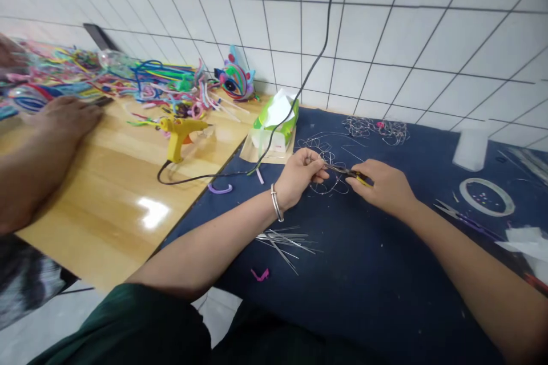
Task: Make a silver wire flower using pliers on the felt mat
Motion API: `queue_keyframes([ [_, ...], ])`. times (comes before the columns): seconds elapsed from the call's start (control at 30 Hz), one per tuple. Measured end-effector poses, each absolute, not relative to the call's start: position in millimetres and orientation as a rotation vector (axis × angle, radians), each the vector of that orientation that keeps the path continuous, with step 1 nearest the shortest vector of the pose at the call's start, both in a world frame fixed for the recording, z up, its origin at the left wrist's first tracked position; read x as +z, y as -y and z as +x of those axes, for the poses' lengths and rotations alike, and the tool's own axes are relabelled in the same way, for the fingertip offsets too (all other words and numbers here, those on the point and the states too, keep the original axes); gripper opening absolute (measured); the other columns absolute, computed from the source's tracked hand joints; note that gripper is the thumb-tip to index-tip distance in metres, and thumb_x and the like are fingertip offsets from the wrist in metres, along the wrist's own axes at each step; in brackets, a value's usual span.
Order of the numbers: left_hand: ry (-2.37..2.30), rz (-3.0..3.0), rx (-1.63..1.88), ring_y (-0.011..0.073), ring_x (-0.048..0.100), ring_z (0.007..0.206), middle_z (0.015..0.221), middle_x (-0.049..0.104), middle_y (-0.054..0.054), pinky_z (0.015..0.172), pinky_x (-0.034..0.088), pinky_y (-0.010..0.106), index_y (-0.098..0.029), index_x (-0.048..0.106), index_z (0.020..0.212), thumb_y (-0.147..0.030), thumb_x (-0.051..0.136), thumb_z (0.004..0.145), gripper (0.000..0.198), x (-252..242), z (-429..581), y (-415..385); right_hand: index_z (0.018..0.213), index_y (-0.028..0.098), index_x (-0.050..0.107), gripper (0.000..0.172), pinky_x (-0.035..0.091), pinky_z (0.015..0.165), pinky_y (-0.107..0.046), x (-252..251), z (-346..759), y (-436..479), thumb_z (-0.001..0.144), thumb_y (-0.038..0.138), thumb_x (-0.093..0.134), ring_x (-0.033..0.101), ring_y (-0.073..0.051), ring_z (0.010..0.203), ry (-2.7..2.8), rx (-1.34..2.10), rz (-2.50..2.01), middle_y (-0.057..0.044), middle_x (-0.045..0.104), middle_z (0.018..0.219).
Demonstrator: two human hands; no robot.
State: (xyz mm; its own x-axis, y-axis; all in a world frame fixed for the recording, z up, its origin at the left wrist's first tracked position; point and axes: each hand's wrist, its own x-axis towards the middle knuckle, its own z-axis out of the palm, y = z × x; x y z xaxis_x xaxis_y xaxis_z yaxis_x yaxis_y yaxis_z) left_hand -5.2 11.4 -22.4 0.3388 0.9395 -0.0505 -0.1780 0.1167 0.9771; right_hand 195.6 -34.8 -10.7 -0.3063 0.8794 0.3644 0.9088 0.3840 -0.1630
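Observation:
My right hand (377, 182) is closed around the handles of pliers (345, 170), their jaws pointing left toward my other hand. Thin wire (331, 182) hangs in loops below and between the two hands. My left hand (305, 174) pinches a piece of this wire between thumb and fingers, close to the plier tips. Whether the jaws grip the wire is too small to make out. Below my left forearm, straight metal wire pieces (286, 240) lie in a loose pile on the dark blue mat (355, 274).
A tangle of wire (377, 128) lies along the wall. To the right are a ring-shaped dish (487, 197) with beads and purple-handled scissors (468, 221). A yellow glue gun (175, 134) stands left, its cord crossing the mat near a tissue pack (278, 117). A co-worker's hand (71, 117) rests far left.

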Motion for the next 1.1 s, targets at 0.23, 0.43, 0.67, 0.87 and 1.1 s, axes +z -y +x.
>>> queue_keyframes([
  [0.23,-0.893,1.11,1.016,0.0076,0.059,0.056,0.07,0.061,0.001,0.05,0.045,0.017,-0.015,0.047,0.08,-0.023,0.058,0.078,0.014,-21,-5,-15,0.094,0.02,0.059,0.022,0.043,0.074,-0.031,-36,195,30,0.081,0.036,0.05,0.055,-0.019,0.081,2.121,-0.123,-1.415,-0.006,0.062,0.085],
  [0.43,-0.911,1.033,0.993,0.0074,0.059,0.056,0.073,0.062,0.002,0.051,0.045,0.018,-0.015,0.048,0.079,-0.023,0.06,0.077,0.014,-22,-4,-21,0.095,0.021,0.06,0.022,0.044,0.075,-0.032,-39,198,25,0.08,0.034,0.051,0.056,-0.018,0.081,2.048,-0.02,-1.401,-0.005,0.062,0.085],
  [0.67,-0.891,1.015,0.99,0.0075,0.06,0.061,0.079,0.063,0.003,0.056,0.048,0.019,-0.015,0.05,0.082,-0.026,0.059,0.078,0.016,-29,-2,-20,0.095,0.02,0.059,0.021,0.045,0.076,-0.031,-38,201,25,0.079,0.032,0.053,0.056,-0.017,0.082,2.01,0.053,-1.389,-0.005,0.061,0.086],
  [0.87,-0.869,1.019,0.968,0.0066,0.058,0.059,0.077,0.062,0.002,0.055,0.047,0.018,-0.014,0.049,0.081,-0.025,0.06,0.077,0.016,-23,10,-19,0.094,0.021,0.059,0.02,0.044,0.079,-0.032,-37,204,32,0.08,0.033,0.052,0.055,-0.017,0.084,1.914,0.07,-1.388,-0.005,0.061,0.086],
  [1.1,-0.819,1.066,0.907,0.0065,0.057,0.059,0.081,0.062,0.002,0.053,0.046,0.018,-0.015,0.048,0.083,-0.027,0.061,0.076,0.019,-22,31,-29,0.095,0.02,0.06,0.023,0.044,0.075,-0.029,-35,210,34,0.081,0.036,0.05,0.054,-0.016,0.081,1.79,0.05,-1.492,-0.004,0.06,0.084],
])
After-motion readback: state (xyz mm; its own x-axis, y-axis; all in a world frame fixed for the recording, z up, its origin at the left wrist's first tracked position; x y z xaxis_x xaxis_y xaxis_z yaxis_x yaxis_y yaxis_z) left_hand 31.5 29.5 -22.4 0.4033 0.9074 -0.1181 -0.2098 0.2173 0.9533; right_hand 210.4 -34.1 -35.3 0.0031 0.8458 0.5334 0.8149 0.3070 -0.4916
